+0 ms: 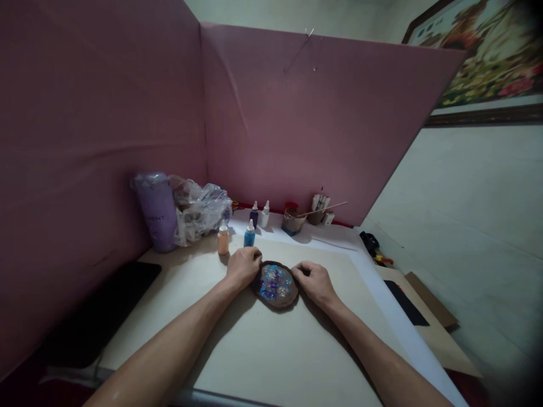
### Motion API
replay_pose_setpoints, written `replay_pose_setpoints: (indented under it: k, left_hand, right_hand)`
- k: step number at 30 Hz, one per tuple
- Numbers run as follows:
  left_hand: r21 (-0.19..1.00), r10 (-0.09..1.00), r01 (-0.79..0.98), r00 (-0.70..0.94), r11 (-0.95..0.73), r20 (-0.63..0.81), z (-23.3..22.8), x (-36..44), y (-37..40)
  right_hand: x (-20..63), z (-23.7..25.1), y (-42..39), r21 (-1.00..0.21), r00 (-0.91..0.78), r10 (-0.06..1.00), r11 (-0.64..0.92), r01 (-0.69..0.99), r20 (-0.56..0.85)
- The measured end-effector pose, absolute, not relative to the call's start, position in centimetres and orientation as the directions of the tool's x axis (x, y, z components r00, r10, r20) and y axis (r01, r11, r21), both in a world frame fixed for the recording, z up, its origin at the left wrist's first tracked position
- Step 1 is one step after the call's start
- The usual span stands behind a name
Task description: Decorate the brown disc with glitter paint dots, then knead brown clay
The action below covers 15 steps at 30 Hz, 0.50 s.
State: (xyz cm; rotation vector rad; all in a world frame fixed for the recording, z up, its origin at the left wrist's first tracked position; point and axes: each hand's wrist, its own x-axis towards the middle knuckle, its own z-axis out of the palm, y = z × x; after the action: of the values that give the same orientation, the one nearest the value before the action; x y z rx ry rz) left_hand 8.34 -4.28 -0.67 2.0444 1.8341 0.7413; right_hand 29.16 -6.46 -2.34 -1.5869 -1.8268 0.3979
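A small dark oval mould (276, 285) with a brown rim lies on the pale table sheet (271, 350); its inside is filled with glittery blue and purple colour. My left hand (242, 267) rests curled against its left edge. My right hand (313, 281) grips its right edge with bent fingers. Just behind my left hand stand an orange dropper bottle (223, 238) and a blue dropper bottle (249, 234).
A dark blue bottle (254, 215), a white bottle (264, 214), a cup with a stick (293, 220) and a holder of tools (320, 209) stand at the back. A purple tumbler (158, 212) and crumpled plastic bag (198, 209) sit back left. Pink partitions (297, 124) enclose the table.
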Motion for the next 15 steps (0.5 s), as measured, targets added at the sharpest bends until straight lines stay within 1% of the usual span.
replay_pose_setpoints:
  k: [3,6,11,15]
  left_hand:
    - [0.536,0.982,0.831,0.061,-0.15,0.18,-0.7,8.3,-4.3]
    - [0.532,0.981,0.832,0.066,-0.154,0.182,-0.8,8.3,-4.2]
    - [0.53,0.984,0.837,0.053,-0.137,0.171,-0.9,8.3,-4.1]
    - [0.521,0.983,0.841,0.062,-0.145,0.174,-0.9,8.4,-4.1]
  right_hand:
    - [29.4,-1.8,-6.0,-0.671,-0.081,0.976,0.199,0.714,0.203]
    - [29.2,-1.2,-5.3,-0.689,-0.095,0.986,0.163,0.706,0.136]
    - [28.3,-1.5,-4.8,-0.682,-0.072,0.982,0.173,0.711,0.174]
    - [28.0,-2.2,-4.9,-0.649,-0.026,0.975,0.168,0.742,0.222]
